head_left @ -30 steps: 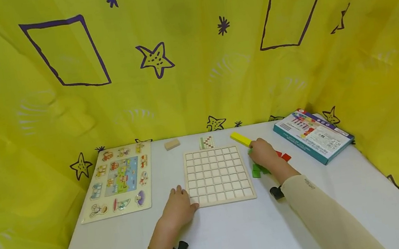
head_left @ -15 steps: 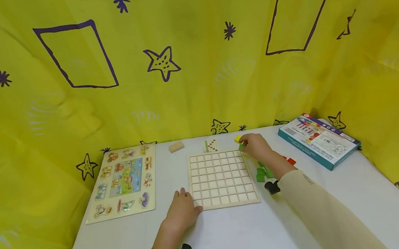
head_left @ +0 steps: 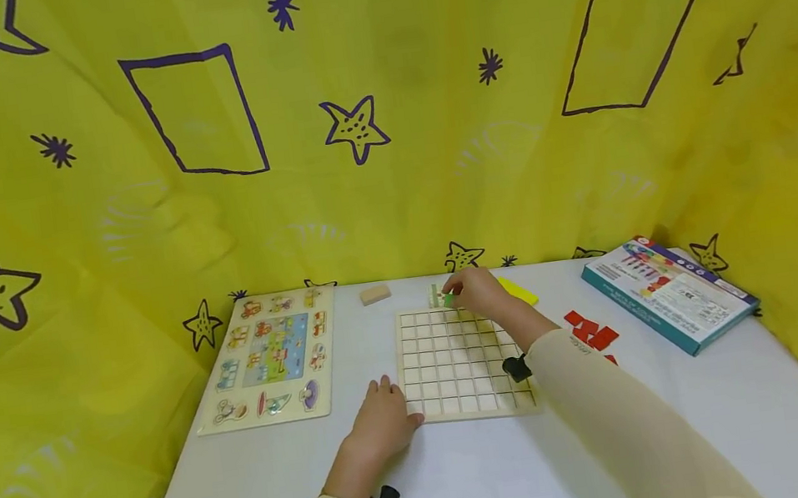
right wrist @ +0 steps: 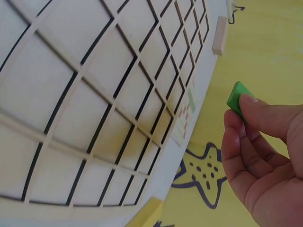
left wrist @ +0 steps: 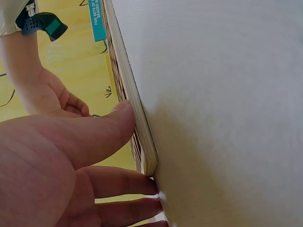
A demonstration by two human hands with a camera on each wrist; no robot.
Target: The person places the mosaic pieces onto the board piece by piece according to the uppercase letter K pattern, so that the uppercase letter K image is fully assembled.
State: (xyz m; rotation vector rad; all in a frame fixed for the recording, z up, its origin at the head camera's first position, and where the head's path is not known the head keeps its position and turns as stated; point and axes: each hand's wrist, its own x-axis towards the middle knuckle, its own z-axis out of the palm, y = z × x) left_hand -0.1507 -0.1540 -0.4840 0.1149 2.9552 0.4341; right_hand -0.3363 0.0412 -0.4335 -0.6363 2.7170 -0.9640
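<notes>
In the head view, a wooden grid board point(head_left: 436, 368) lies flat in the middle of the white table. My left hand point(head_left: 380, 424) rests at its near left corner, thumb against the front edge and fairly straight fingers along the side. Above the board's far edge, my right hand point(head_left: 484, 297) pinches a green square tile point(right wrist: 239, 97) between thumb and fingers, clear of the board in the right wrist view. Just behind the board lies a small patterned card point(head_left: 435, 295), partly hidden by the right hand. A yellow block point(head_left: 520, 290) lies beyond that hand.
Several red tiles point(head_left: 591, 329) lie right of the board, partly behind the right forearm. A teal-edged box point(head_left: 670, 293) stands at the far right. A picture puzzle board point(head_left: 270, 358) lies left, and a small wooden block point(head_left: 375, 294) sits near the back edge.
My right hand has left the tile pile and moved left over the board's far edge with a green tile. The left hand stays at the board's corner. The head view has shifted.
</notes>
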